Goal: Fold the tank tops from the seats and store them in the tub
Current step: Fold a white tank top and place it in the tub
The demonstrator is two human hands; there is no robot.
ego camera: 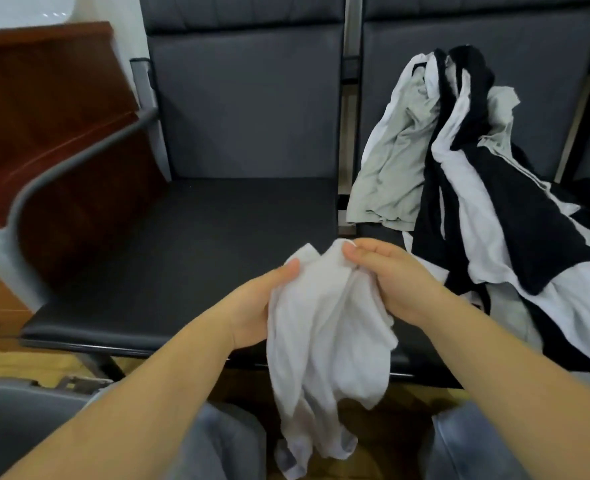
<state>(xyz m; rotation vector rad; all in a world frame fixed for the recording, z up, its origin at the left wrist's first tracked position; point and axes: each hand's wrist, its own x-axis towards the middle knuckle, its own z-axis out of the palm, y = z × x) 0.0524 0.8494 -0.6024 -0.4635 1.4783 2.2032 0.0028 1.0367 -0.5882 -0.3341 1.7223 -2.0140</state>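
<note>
A white tank top (324, 344) hangs bunched between both hands, above the front edge of the dark seats and my knees. My left hand (255, 303) grips its left side, thumb on top. At the garment's upper right, my right hand (390, 275) pinches the fabric with curled fingers. A pile of tank tops (466, 188), white, black and grey-green, sprawls over the right seat and up its backrest. The grey tub (20, 407) shows at the bottom left corner, beside my left forearm.
The left seat (189, 244) of the dark bench lies bare in front of me. A grey metal armrest (61, 168) curves at its left. Reddish wooden furniture (51, 109) stands further left. My knees in grey trousers (224, 448) are below.
</note>
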